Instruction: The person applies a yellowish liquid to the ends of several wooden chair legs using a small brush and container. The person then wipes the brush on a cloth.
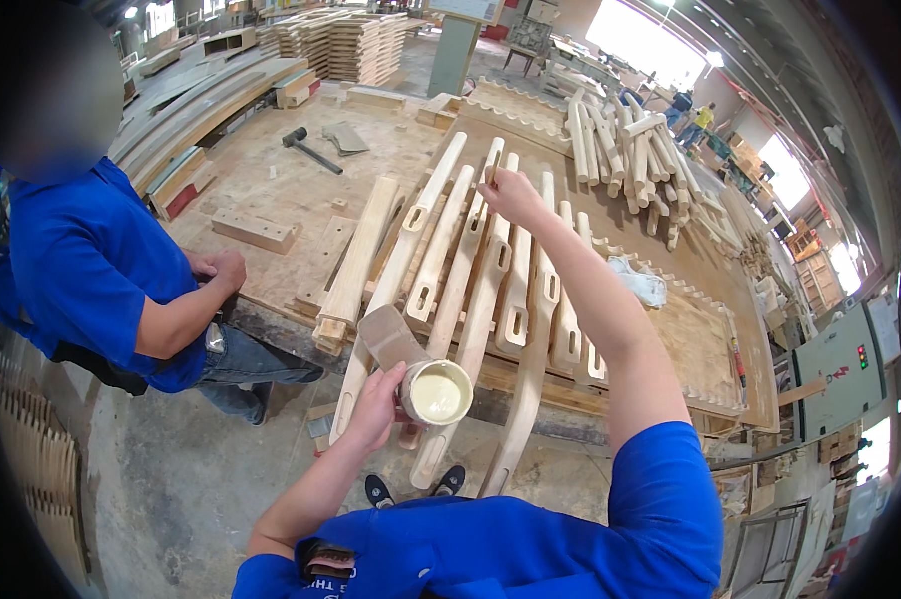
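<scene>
Work shirt [510,544]: saturated royal blue, short-sleeved, matte cloth with soft creases. Right sleeve [665,489] wide, its hem ending above the elbow. Left sleeve [266,577] same blue, partly cut off by the lower edge. Wearer's left chest: dark patch or pocket opening [328,559], cannot tell which, with brownish-pink layers showing; white lettering [334,587] just beside it. Mid-chest: one small pale round spot [423,573], button or print unclear. Forearms [305,484] bare; left hand [373,407] and right hand [515,197] ungloved. Shoes [378,491] dark, whitish marks on uppers; finer detail too small.
</scene>
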{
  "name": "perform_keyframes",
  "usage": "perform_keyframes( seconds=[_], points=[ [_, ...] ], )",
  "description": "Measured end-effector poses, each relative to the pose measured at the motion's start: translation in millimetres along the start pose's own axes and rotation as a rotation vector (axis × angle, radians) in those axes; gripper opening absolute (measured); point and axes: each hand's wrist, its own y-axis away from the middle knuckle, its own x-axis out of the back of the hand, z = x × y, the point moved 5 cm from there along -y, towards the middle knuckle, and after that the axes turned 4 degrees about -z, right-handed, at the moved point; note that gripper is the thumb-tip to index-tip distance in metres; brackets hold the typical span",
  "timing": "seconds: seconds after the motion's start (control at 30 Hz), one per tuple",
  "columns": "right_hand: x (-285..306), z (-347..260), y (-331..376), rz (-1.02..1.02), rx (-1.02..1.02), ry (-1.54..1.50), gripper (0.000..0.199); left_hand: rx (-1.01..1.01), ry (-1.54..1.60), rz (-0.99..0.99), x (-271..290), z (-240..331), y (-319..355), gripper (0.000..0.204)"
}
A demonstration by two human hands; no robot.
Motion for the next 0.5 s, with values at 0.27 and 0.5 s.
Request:
perform_keyframes(
  seconds=[0.27,0.5],
  points=[
    [9,-4,-8,-0.046,-0.044,-0.294,0.025,0.006,-0.031,-0.003,4,-7,-3,0.037],
    [-3,0,-14,-0.206,-0.087,-0.419,0.027,0.009,0.005,0.013,0,1,2,0.037]
  ],
)
